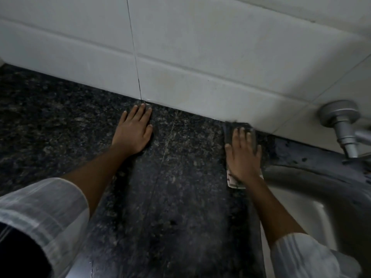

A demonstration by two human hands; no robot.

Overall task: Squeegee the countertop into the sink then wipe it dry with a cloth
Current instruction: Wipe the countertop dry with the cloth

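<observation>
Cloth (236, 182): folded flat on the dark stone desk (180, 197), at the back by the tiled wall (200, 57), beside the sink (291, 197).
Right hand (244, 155): palm down, fingers spread, pressing the cloth.
Left hand (133, 130): flat, empty, bracing on the desk.
Advice: keep even pressure, overlap strokes, pull from the wall toward the sink.
Tap (341, 125): steer clear of it.

wall: white tiles (200, 47), dark grout seam | fixture: metal tap (341, 125) right | light: dim
</observation>
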